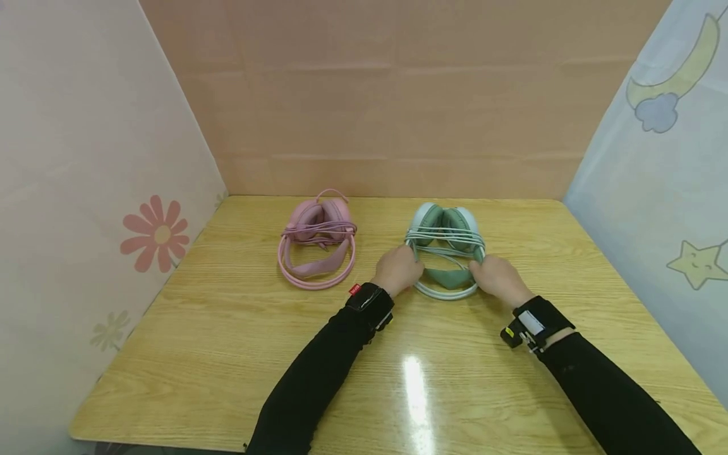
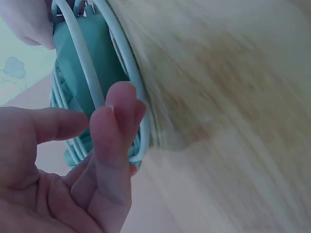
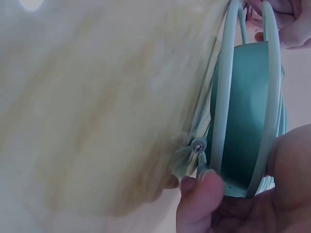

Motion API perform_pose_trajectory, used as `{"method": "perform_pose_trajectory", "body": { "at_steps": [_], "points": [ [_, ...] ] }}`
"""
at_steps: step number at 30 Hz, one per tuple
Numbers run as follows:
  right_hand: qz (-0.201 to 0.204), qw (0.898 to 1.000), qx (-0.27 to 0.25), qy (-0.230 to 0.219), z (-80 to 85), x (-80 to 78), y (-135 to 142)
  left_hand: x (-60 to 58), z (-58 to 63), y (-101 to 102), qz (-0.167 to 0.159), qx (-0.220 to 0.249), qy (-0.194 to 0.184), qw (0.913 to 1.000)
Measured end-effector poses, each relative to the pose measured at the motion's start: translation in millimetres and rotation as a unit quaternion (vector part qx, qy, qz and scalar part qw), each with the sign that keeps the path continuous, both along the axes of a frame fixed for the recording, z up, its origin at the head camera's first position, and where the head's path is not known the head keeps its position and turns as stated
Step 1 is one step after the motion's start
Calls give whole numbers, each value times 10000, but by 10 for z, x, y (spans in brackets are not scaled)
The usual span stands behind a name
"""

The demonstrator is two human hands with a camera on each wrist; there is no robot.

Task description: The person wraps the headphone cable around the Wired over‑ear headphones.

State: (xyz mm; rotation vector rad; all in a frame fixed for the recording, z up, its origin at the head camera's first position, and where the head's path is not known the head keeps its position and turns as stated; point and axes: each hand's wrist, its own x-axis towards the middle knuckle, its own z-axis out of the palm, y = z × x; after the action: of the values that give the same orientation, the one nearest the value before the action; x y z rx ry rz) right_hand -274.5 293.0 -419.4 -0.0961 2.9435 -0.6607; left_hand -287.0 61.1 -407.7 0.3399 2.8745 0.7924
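A pair of mint-green headphones [image 1: 449,279] lies on the table, ear cups toward the back and headband toward me, with its cable wound in several turns across it. My left hand [image 1: 398,268] grips the left side of the headband; in the left wrist view its thumb [image 2: 63,124] and bent fingers [image 2: 116,126] come close together there. On the opposite side my right hand [image 1: 500,278] holds the headband, its fingers [image 3: 201,196] and thumb curled about the tubes. Beside those fingers a small round metal-centred end [image 3: 198,145] sticks out.
Left of the green pair, pink headphones [image 1: 314,270] rest on the wooden table [image 1: 227,354], their cable also wound around them. A brown panel [image 1: 392,114] stands along the back edge. Patterned sheets border the left [image 1: 85,158] and right [image 1: 654,208] sides.
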Motion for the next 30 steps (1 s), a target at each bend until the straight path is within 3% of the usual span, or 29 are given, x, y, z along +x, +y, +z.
{"method": "perform_pose_trajectory", "body": {
  "at_steps": [7, 15, 24, 30],
  "points": [
    [-29, 9999, 96, -26, -7, -139, 93, -106, -28, 151, 148, 71, -57, 9998],
    [-142, 9999, -13, -98, 21, -215, 175, -85, -78, 312, 518, 83, 400, 9978],
    [-338, 9989, 99, -311, 20, -231, 193, -115, -102, 313, 558, -9, 492, 9972],
    [-293, 9983, 165, -484, 45, -197, 178, -124, -109, 231, 357, 182, 376, 9985]
  ]
}}
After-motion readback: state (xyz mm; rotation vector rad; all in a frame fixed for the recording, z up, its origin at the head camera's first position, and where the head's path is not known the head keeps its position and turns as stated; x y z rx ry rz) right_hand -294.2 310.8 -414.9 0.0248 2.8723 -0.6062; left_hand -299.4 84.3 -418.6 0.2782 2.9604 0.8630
